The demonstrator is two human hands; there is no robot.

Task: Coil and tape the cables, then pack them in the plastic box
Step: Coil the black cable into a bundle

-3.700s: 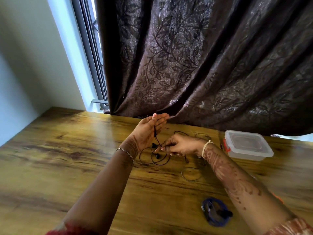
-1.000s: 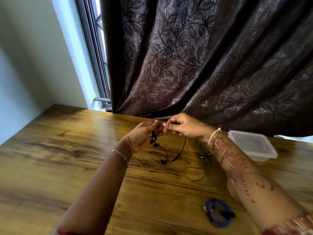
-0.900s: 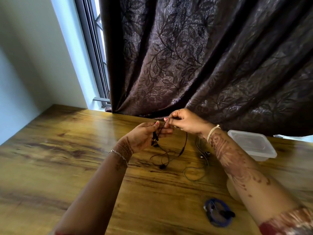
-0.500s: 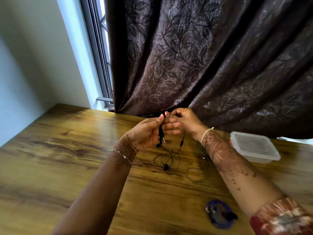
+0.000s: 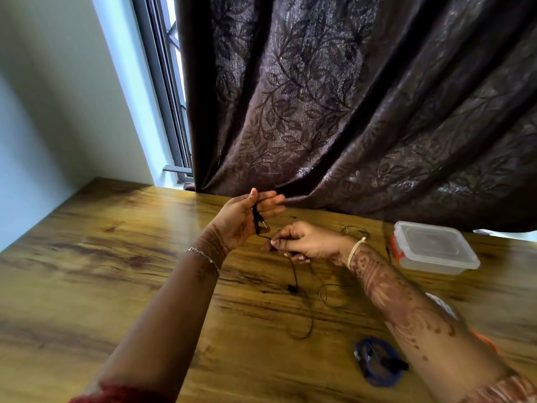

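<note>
The task looks to be at an early stage. The left hand (image 5: 241, 219) grips the plug end of a black cable (image 5: 295, 279) over the far middle of the table (image 5: 116, 271). The right hand (image 5: 305, 242), just beside it, pinches the same cable, whose slack trails loose on the wood. A blue coil (image 5: 377, 363) at near right seems already wound. The box (image 5: 433, 248) sits at far right with its lid on, and what it holds cannot be told. Coiling, taping and packing this cable remain.
</note>
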